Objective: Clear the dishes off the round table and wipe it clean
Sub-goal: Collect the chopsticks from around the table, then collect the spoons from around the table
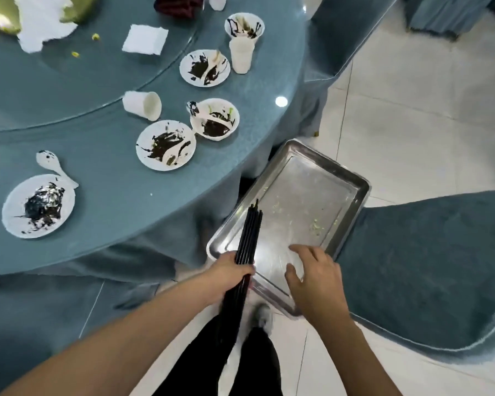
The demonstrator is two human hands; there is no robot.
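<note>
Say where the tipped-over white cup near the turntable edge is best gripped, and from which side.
The tipped-over cup lies on its side, mouth pointing right toward the soiled bowl. Probably best: grip across its mid-body from above, thumb and fingers on opposite walls. The open rim is thin and may flex, and the right side is crowded by the bowl and spoon.

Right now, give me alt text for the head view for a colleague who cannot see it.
The left hand grips a bundle of black chopsticks over a metal tray beside the round table, while the right hand hovers open above the tray's near end. Sauce-smeared white plates, bowls and cups remain on the table.
</note>
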